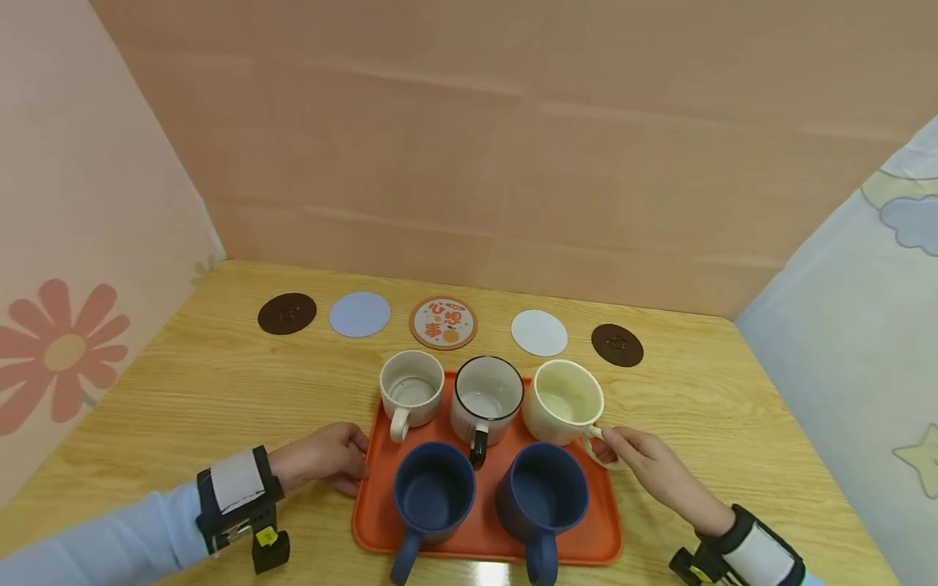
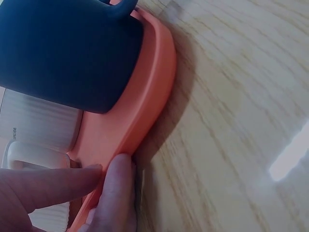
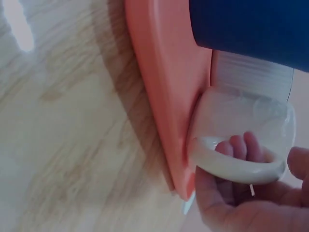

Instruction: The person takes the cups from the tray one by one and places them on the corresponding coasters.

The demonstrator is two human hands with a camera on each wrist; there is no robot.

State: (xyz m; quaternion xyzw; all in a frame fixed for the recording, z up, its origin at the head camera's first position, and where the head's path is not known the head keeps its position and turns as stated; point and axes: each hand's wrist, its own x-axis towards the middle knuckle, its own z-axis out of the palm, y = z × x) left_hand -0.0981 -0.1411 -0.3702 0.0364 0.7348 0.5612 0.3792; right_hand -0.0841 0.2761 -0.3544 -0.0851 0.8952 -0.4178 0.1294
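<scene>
An orange tray (image 1: pixel 485 498) carries several mugs. My left hand (image 1: pixel 330 460) pinches the tray's left rim between thumb and fingers; the left wrist view shows the fingertips (image 2: pixel 118 176) on that rim. With my right hand (image 1: pixel 655 468) I hold the handle of a cream mug (image 1: pixel 545 417), which stands at the tray's back right corner. In the right wrist view several fingertips pass through the loop of the handle (image 3: pixel 231 166). Beside it stand a white mug with a black rim (image 1: pixel 465 415) and a small white ribbed cup (image 1: pixel 428 415). Two dark blue mugs (image 1: pixel 432 521) (image 1: pixel 538 529) occupy the front.
Behind the tray lies a row of round coasters: a dark brown one (image 1: pixel 287 314), a pale lilac one (image 1: pixel 359 314), a patterned one (image 1: pixel 443 323), a white one (image 1: pixel 539 333) and another brown one (image 1: pixel 617 345). Paper-like walls (image 1: pixel 469 146) enclose the wooden table (image 1: pixel 220 391).
</scene>
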